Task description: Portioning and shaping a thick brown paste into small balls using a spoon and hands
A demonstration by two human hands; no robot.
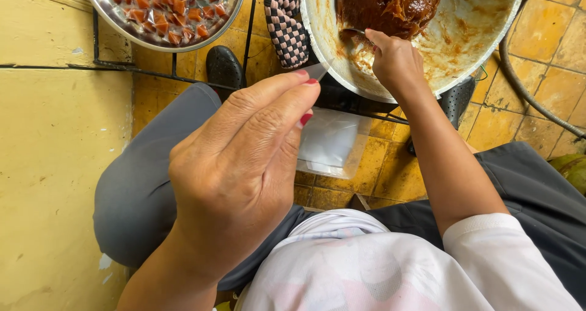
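Left hand [235,177] raised close to the camera, fingertips pinching a small clear plastic wrapper [317,71]. Right hand [395,61] beyond it, gripping a spoon [354,32] inside a large metal bowl [482,36] of brown paste [390,3]. Up-left of the left hand, a tray [235,3] of wrapped sweets [168,9]

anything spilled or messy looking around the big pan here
Nothing has spilled onto the floor. The only mess is inside the large pan: brown paste is smeared across its pale inner wall where the right hand scoops. The left hand pinches a small clear wrapper.
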